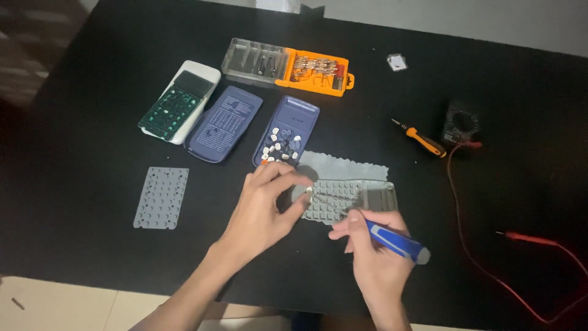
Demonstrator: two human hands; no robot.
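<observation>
My left hand (264,208) pinches a small pale key cap at the left edge of a grey calculator front panel (343,199), which lies on a grey cloth (343,165). My right hand (373,254) grips blue-handled tweezers (395,240) whose tip reaches the panel's lower edge. Just behind my left hand, a dark blue calculator shell (294,119) holds several loose key caps.
A grey rubber keypad sheet (161,197) lies at left. Behind are a circuit board in a white shell (179,101), a blue cover (223,122) and an orange bit case (288,66). An orange screwdriver (421,138), a multimeter (460,122) and red leads (533,240) lie at right.
</observation>
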